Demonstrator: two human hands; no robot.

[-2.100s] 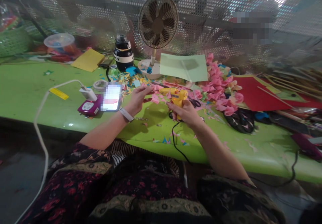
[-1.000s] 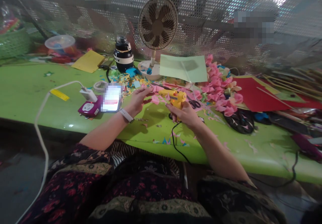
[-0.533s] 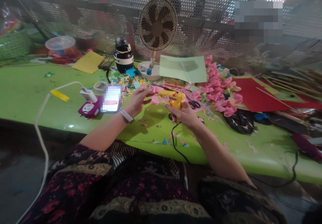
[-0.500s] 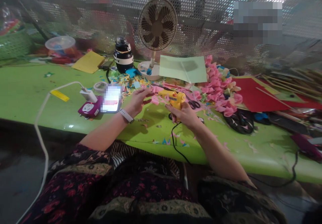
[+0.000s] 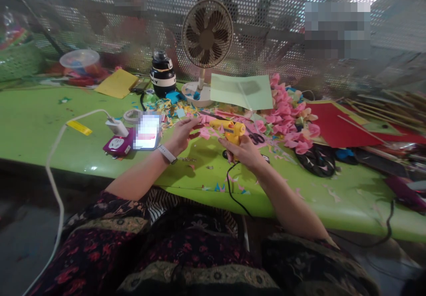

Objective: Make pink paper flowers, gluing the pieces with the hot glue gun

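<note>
My right hand (image 5: 248, 151) is wrapped around the grip of a yellow glue gun (image 5: 235, 131), its nozzle pointing left. The gun's black cord (image 5: 229, 183) runs down over the front edge of the table. Just left of the nozzle, my left hand (image 5: 185, 134) has its fingers closed on a small pink paper piece (image 5: 204, 132); exactly how the fingers meet it is hard to see. Behind the gun lie black-handled scissors (image 5: 255, 137), partly hidden, among pink paper scraps.
A lit phone (image 5: 146, 132) leans near a purple power adapter (image 5: 116, 145) on the green table (image 5: 40, 123). Behind stand a black bottle (image 5: 163, 75) and a fan (image 5: 207, 38). Pink paper petals (image 5: 293, 114), red sheets (image 5: 336, 125) and a black tape roll (image 5: 315, 160) lie to the right.
Both hands, the glue gun and the pink paper hold nearly the same position. Only a slight shift of the camera view shows.
</note>
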